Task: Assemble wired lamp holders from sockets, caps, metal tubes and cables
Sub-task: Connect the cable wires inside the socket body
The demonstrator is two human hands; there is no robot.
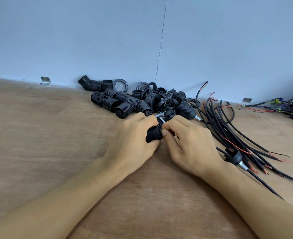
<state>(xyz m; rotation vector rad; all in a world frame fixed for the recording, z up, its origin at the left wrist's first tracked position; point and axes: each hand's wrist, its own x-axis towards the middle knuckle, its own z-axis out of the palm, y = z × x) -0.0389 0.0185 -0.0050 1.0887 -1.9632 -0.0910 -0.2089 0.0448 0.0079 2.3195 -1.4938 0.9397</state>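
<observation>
Bench seen from the worker's place, both hands together at centre. The left hand (133, 137) grips a black ribbed plastic lamp socket (153, 134), fingers curled over its top and thumb beneath, holding it just above the brown plywood tabletop (47, 135). The right hand (191, 144) meets it at the socket's right end, where thumb and forefinger pinch a thin red wire (171, 131). The fingertips of the two hands touch. Whether the wire enters the socket cannot be told, because the fingers cover the joint.

Directly behind the knuckles lies a short silver metal tube (159, 115). Beyond it, against the pale blue wall (90, 40), sits a heap of loose black sockets, rings and caps (135, 99). To the right, a fan of black sheathed cables with bared red cores (237, 135) spreads over the table. Just beside the right wrist, a black domed cap with a silver threaded tube (235, 157) is strung on one cable. At far right lies a tangle of multicoloured wires (290, 106). Small metal brackets (45, 80) sit where table meets wall.
</observation>
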